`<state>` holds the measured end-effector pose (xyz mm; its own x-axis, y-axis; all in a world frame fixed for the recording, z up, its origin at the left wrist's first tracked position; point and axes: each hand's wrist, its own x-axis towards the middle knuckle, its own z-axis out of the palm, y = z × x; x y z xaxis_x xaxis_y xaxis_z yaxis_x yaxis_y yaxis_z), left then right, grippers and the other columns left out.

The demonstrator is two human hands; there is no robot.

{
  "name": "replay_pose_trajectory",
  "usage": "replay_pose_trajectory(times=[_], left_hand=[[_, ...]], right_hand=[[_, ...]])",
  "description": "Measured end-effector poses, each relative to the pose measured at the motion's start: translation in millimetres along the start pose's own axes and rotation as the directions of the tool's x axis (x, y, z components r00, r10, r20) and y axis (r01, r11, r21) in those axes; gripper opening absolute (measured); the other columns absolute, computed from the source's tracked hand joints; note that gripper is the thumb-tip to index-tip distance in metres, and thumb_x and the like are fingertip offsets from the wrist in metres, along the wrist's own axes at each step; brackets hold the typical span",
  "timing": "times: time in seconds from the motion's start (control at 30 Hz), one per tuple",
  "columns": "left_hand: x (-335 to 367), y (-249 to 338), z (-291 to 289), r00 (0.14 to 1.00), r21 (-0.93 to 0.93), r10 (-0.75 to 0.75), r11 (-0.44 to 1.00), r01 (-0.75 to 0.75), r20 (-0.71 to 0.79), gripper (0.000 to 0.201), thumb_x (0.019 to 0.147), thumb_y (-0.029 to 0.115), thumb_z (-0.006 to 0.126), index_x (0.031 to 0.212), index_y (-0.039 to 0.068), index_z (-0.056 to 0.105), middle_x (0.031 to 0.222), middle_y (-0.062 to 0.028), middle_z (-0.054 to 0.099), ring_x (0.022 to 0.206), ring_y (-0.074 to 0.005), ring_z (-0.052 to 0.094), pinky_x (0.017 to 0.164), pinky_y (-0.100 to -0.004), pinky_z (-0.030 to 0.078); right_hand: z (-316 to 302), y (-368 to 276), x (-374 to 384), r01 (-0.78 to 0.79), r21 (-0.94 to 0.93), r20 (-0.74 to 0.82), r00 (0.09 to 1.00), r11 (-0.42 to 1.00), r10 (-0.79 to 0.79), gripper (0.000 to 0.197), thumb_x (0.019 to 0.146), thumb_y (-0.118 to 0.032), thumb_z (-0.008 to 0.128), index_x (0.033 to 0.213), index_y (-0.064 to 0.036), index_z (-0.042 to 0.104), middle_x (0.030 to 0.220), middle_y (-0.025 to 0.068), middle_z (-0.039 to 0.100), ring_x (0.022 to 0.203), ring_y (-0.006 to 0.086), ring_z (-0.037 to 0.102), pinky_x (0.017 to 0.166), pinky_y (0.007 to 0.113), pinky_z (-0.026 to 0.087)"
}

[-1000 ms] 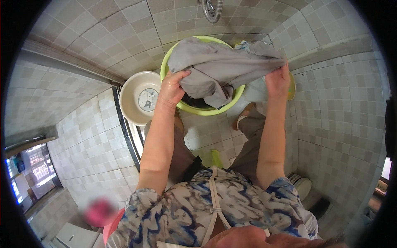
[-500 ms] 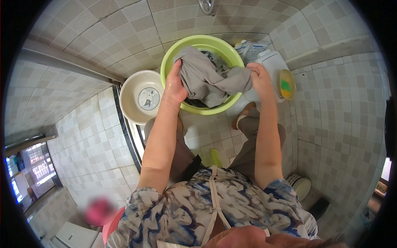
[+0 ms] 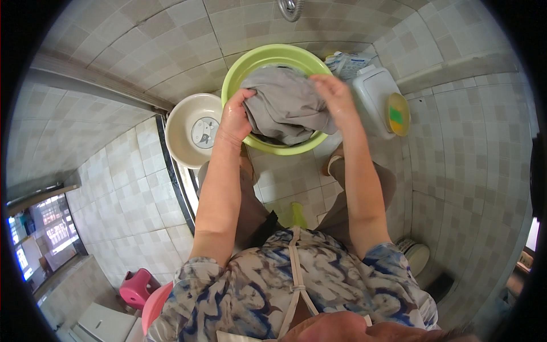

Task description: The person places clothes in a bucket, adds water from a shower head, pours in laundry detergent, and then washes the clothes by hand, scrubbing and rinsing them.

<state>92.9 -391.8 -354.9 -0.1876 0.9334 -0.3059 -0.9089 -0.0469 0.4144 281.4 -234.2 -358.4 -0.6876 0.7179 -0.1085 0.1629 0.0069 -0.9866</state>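
A bunched grey garment (image 3: pixel 288 105) lies heaped in a lime-green basin (image 3: pixel 279 50), covering most of its inside; darker wet cloth shows below its lower edge. My left hand (image 3: pixel 235 118) is closed on the garment's left side, thumb on top, at the basin's left rim. At the upper right of the garment is my right hand (image 3: pixel 337 98), fingers against the fabric and smeared by motion. Whether they grip it cannot be made out.
Left of the green basin stands a cream basin (image 3: pixel 178 137) with a cartoon on its bottom. To the right are a lidded grey-white container (image 3: pixel 373 97), a yellow dish (image 3: pixel 403 128) and a plastic packet (image 3: pixel 345 64). A metal hose (image 3: pixel 290 10) hangs above. A pink stool (image 3: pixel 135 288) stands lower left.
My right hand has moved left and inward over the basin, bringing the stretched-out end of the garment in. The garment is now bunched in a rounder heap. My left hand has shifted slightly.
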Motion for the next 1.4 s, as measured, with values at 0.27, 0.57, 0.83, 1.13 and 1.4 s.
replay_pose_trajectory(times=[0.27,0.57,0.83,1.13,1.4], left_hand=[[-8.2,-6.1,2.4,0.961,0.297,-0.239,0.936,0.19,0.139,0.041,0.075,0.008,0.056,0.114,-0.005,0.055,0.111,-0.0142,0.06,0.099,-0.0226,0.059,0.09,-0.0341,0.047],[10.7,-38.9,10.3,0.932,0.338,-0.355,0.871,0.356,-0.068,0.056,0.085,0.033,0.063,0.124,-0.004,0.048,0.122,-0.0114,0.055,0.107,-0.0203,0.056,0.092,-0.032,0.045],[48.3,-57.3,-10.4,0.975,0.561,-0.029,0.814,0.15,-0.219,0.044,0.085,0.023,0.06,0.116,-0.007,0.052,0.109,-0.0128,0.057,0.093,-0.0183,0.056,0.078,-0.0291,0.046],[102.0,-89.2,20.8,0.943,0.27,0.045,0.962,0.048,-0.329,0.032,0.084,0.009,0.052,0.112,-0.005,0.052,0.105,-0.0124,0.059,0.095,-0.0257,0.058,0.089,-0.0381,0.045],[94.5,-78.0,39.9,0.992,-0.062,-0.067,0.996,0.06,-0.108,0.052,0.093,0.039,0.045,0.131,0.003,0.04,0.129,-0.0126,0.049,0.117,-0.0302,0.047,0.101,-0.0435,0.036]], right_hand=[[-24.8,-63.4,33.9,0.276,0.331,-0.375,0.916,0.902,-0.143,0.018,0.087,-0.011,0.058,0.101,-0.0029,0.066,0.084,-0.0036,0.059,0.074,0.0031,0.047,0.066,0.018,0.037],[-16.0,-35.3,75.7,0.2,-0.213,-0.089,0.971,0.956,-0.223,0.024,0.086,-0.018,0.06,0.105,-0.0028,0.064,0.085,0.0032,0.064,0.079,0.011,0.057,0.072,0.024,0.045],[-161.0,35.0,14.7,-0.229,-0.472,-0.385,0.922,0.851,0.035,0.024,0.084,-0.019,0.057,0.099,-0.0007,0.064,0.086,0.0127,0.066,0.07,0.024,0.065,0.063,0.035,0.05],[-321.8,120.2,-20.3,-0.27,-0.924,-0.301,0.95,0.272,-0.079,0.036,0.076,-0.02,0.065,0.11,-0.0081,0.06,0.097,0.0152,0.064,0.09,0.0288,0.062,0.077,0.04,0.049],[-302.8,97.5,-4.9,-0.288,-0.957,-0.286,0.957,0.039,0.044,0.039,0.076,-0.018,0.064,0.114,-0.0123,0.055,0.105,0.0184,0.058,0.098,0.036,0.057,0.082,0.044,0.047]])
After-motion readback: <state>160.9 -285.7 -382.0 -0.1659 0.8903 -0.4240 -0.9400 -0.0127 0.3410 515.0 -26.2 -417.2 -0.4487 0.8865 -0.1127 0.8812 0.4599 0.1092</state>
